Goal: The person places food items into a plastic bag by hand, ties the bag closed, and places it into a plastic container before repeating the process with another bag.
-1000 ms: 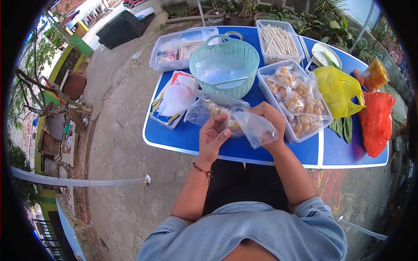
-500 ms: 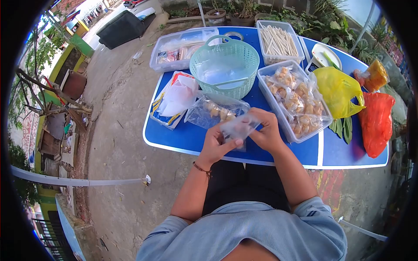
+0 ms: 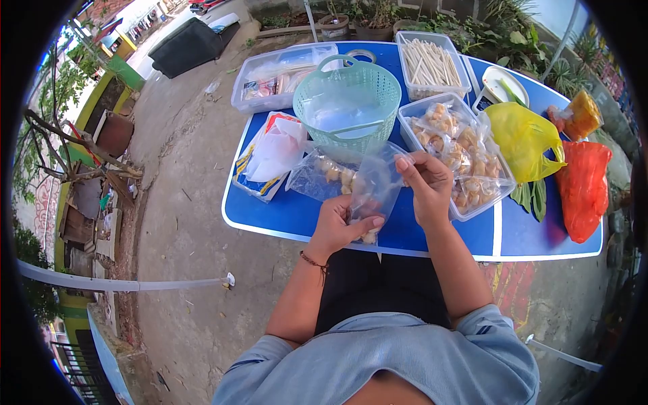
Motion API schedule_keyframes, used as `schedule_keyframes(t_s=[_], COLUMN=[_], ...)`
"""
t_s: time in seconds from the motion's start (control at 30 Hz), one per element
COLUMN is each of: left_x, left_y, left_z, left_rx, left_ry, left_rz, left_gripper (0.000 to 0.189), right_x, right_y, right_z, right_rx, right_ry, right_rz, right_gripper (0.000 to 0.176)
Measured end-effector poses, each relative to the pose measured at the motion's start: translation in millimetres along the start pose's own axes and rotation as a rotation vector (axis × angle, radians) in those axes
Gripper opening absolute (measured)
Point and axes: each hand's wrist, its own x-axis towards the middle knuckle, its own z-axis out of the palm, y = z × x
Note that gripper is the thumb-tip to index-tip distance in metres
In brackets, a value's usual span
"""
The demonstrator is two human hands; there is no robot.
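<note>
One clear bag (image 3: 380, 177), pale pieces (image 3: 369, 236) at its bottom, over the near edge of the table (image 3: 466, 236). Left hand (image 3: 335, 226): clamped round the lower part, thumb across the front. Right hand (image 3: 432, 185): thumb and fingertip together on the upper edge. Handling, by judgement: light, limp, slippery film, prone to creasing; contents possibly crushable. Best hold: gentle support just above the pieces, plus a fingertip pinch at the upper edge.
</note>
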Motion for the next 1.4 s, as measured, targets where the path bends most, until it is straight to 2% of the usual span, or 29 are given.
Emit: schedule_keyframes(t_s=[0.37, 0.47, 0.6, 0.67, 0.7, 0.8, 0.93, 1.03, 1.1, 1.17, 1.23, 1.3, 1.37, 1.4], left_x=[-0.5, -1.3, 0.5, 1.4, 1.6, 0.7, 1.6, 0.6, -1.1, -0.4, 0.1, -0.4, -1.3, -1.7], left_y=[7.9, 8.1, -3.9, -4.7, -4.5, 1.8, 5.6, 3.3, 4.7, 3.2, 2.4, 2.7, 2.4, 1.5], left_z=[-0.6, 4.0, -4.9, -5.4, -5.3, 4.0, 5.3, 4.0, 4.7, 3.4, 3.2, 2.5, -0.6, -1.6], left_rx=[0.016, -0.032, 0.101, 0.125, 0.136, 0.058, 0.121, 0.092, -0.021, -0.087, -0.112, -0.095, -0.042, -0.015], left_ry=[-0.07, 0.007, 0.056, 0.017, 0.001, 0.04, 0.017, 0.015, 0.053, 0.096, 0.127, 0.153, 0.118, 0.099], left_rz=[0.034, 0.021, -0.043, -0.032, -0.026, 0.005, -0.016, 0.002, -0.005, -0.003, -0.005, -0.011, -0.012, -0.014], left_gripper=[0.036, 0.035, 0.033, 0.032, 0.032, 0.025, 0.026, 0.03, 0.03, 0.03, 0.029, 0.028, 0.028, 0.028], right_x=[0.5, 0.6, -7.7, -8.3, -8.4, -4.6, 0.2, -1.6, 4.9, 5.0, -0.3, -6.7, -7.7, -6.7], right_y=[3.6, -5.1, 6.0, 7.0, 5.9, 1.8, -5.2, -11.2, -0.8, 5.4, -3.2, -3.5, -2.3, 0.8], right_z=[-9.2, 4.3, 6.3, 1.9, 2.5, -1.7, -5.5, 4.8, -1.5, -0.9, 19.5, 20.4, 16.9, 9.9], right_rx=[-0.033, 0.136, -0.149, -0.29, -0.251, -0.096, -0.092, -0.066, -0.05, -0.037, -0.032, 0.088, -0.021, -0.192], right_ry=[0.078, 0.05, -0.291, -0.385, -0.302, -0.204, -0.02, 0.096, 0.025, 0.028, 0.108, -0.024, -0.222, -0.35], right_rz=[-0.163, -0.113, 0.116, 0.163, 0.192, 0.087, -0.025, -0.272, -0.419, -0.454, -0.383, -0.169, -0.053, -0.043], right_gripper=[0.017, 0.019, 0.019, 0.019, 0.018, 0.017, 0.017, 0.019, 0.021, 0.021, 0.021, 0.019, 0.015, 0.011])
